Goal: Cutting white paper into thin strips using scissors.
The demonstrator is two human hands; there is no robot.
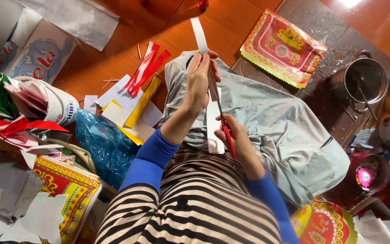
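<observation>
holding a long white paper strip (213, 119) upright over the lap, the left hand (199, 79) is pinched closed on its upper part, with the free end (199, 34) poking out above the fingers. the right hand (233, 133) is wrapped shut around the red handles of the scissors (222, 122), whose blades run up along the strip toward the left hand — they look partly closed on the paper, though i cannot tell exactly how far.

below the hands lies grey cloth (267, 122) spread over the knees. on the wooden floor (231, 22) to the left sit red paper strips (147, 68), white and yellow cut sheets (129, 110) and a blue plastic bag (102, 144); a red-and-gold patterned sheet (283, 47) lies toward the far right, with a metal pot (362, 81) beside it.

the risk as i judge it: the blade tips point straight at the left hand's fingers, so a long snip could nick them. the strip is narrow and limp — a slack hold could let the cut wander off to one edge or tear the paper.
</observation>
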